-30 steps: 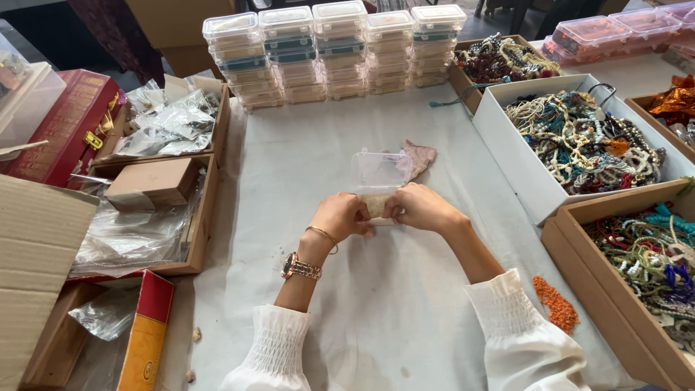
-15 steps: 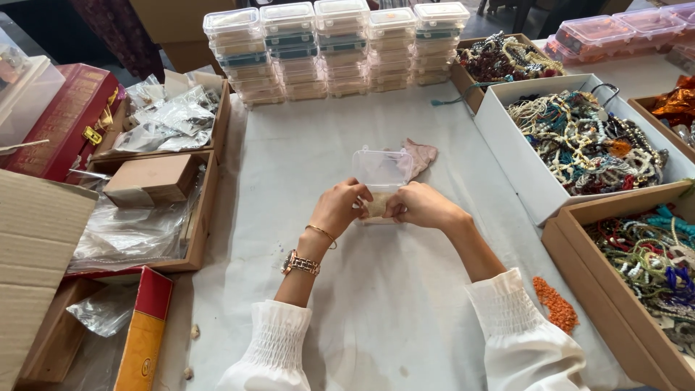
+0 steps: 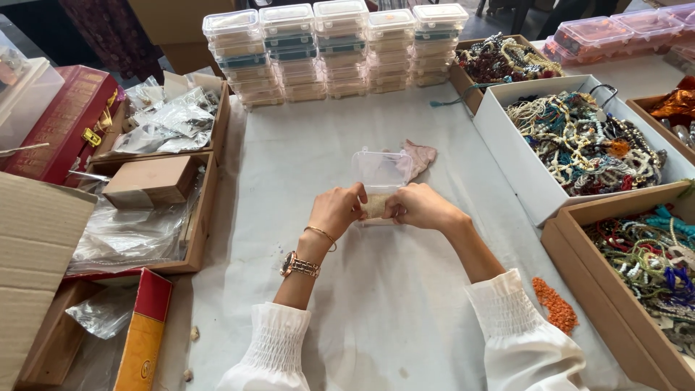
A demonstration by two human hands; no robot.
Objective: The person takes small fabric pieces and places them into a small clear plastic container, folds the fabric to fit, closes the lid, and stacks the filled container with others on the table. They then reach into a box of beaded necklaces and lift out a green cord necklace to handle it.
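Note:
My left hand (image 3: 337, 209) and my right hand (image 3: 418, 205) meet at the middle of the white cloth-covered table (image 3: 376, 304). Both grip a small beige item (image 3: 376, 205) between them; its exact kind is hard to tell. Just behind it stands a small clear plastic box (image 3: 381, 169) with its lid raised. A pink cloth scrap (image 3: 419, 156) lies at the box's right. A watch and a thin bangle are on my left wrist.
Stacks of clear lidded boxes (image 3: 334, 48) line the far edge. Boxes of bead necklaces (image 3: 585, 142) stand at the right, with a brown one (image 3: 641, 261) nearer me. An orange bead pile (image 3: 556, 305) lies by my right sleeve. Trays of plastic bags (image 3: 137, 224) fill the left.
My hands have stayed at the same spot, with only slight finger movement on the beige item. Nothing else has moved.

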